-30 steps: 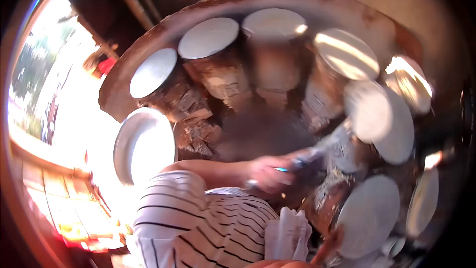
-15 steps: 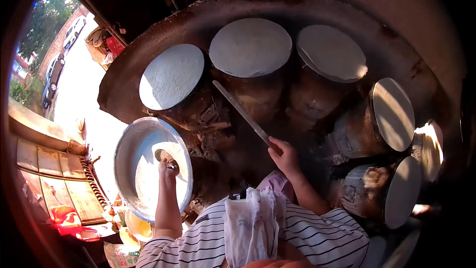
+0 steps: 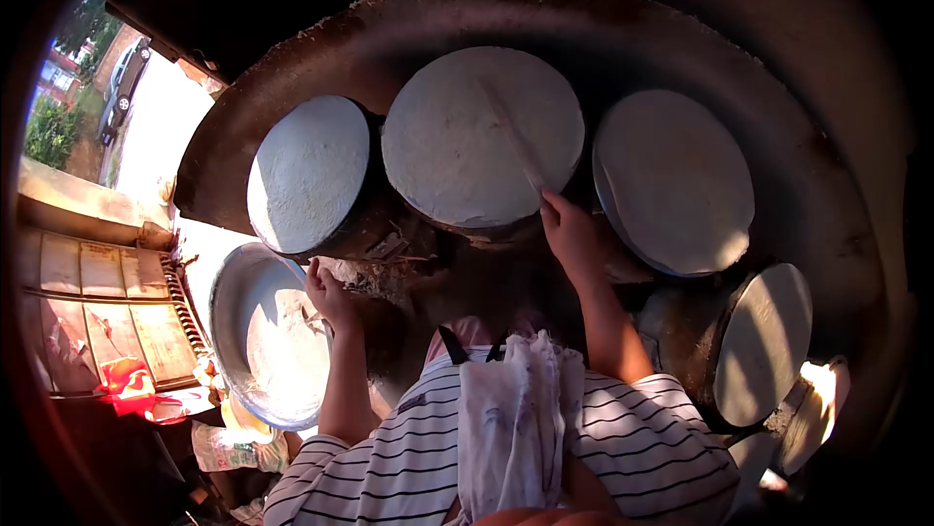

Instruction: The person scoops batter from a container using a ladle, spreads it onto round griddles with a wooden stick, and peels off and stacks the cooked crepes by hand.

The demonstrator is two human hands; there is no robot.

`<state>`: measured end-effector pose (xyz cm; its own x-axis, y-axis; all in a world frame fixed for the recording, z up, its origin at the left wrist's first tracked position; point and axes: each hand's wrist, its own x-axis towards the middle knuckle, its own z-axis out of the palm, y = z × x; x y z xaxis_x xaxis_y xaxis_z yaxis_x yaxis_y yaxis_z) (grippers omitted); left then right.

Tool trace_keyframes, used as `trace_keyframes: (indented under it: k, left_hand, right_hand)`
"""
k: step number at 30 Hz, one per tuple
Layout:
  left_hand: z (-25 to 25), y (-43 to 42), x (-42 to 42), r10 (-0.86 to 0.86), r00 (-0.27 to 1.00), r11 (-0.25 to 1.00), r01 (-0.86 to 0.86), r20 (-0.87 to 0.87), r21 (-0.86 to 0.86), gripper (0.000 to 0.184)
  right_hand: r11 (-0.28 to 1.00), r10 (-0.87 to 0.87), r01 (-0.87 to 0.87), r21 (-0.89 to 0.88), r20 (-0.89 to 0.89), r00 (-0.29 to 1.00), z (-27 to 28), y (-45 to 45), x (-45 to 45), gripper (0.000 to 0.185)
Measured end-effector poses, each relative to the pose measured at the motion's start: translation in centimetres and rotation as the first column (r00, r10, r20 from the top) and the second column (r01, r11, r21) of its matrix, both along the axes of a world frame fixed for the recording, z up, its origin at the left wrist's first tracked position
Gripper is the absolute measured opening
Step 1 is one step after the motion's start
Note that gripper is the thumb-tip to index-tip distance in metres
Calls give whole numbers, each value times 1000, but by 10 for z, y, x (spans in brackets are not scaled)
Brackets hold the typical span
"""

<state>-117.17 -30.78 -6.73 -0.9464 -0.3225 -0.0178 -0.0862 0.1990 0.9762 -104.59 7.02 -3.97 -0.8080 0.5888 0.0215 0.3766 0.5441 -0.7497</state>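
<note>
My right hand [image 3: 568, 227] is closed round the end of a long flat wooden scraper [image 3: 514, 132]. Its blade reaches over the middle round griddle [image 3: 457, 137], whose top is coated in a pale layer like batter. My left hand [image 3: 332, 294] is closed at the right rim of a large basin [image 3: 226, 331] holding pale whitish batter [image 3: 287, 346]. What those fingers grip is mostly hidden. Close beyond that hand stands the left griddle [image 3: 309, 168], also pale-coated.
A right griddle [image 3: 671, 181] and a lower tilted-looking one [image 3: 764, 346] continue the arc inside a curved dark metal surround [image 3: 623, 15]. Rubble-like bits [image 3: 379, 278] lie between basin and griddles. A red plastic bag [image 3: 128, 385] is at lower left; a car [image 3: 122, 88] stands outside.
My right hand has swung the scraper from the gap between griddles onto the middle griddle. My left hand has moved from inside the basin to its right rim. The view has shifted.
</note>
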Motion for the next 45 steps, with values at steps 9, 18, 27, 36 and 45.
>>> trace_keyframes:
  k: [9,18,27,36,45]
  left_hand:
    - [72,97,-8,-240,968,965,246,-79,87,30]
    - [70,217,4,-820,466,572,685,-332,-452,29]
    - [55,416,64,-894,-369,171,240,-253,-956,43]
    - [61,415,40,-833,-553,-189,225,34,-956,40]
    - [86,461,29,-742,-623,-78,448,-248,-891,22]
  right_hand:
    - [986,133,-142,93,99,986,10,-21,30,28]
    - [959,-64,12,-283,-177,982,14,-9,88,35]
    - [684,-728,562,-465,-386,566,28,58,280,37]
    - [558,-830,704,-439,-306,466,32,104,343,34]
    - [585,-811,670,-457,-352,468,33,115,325,37]
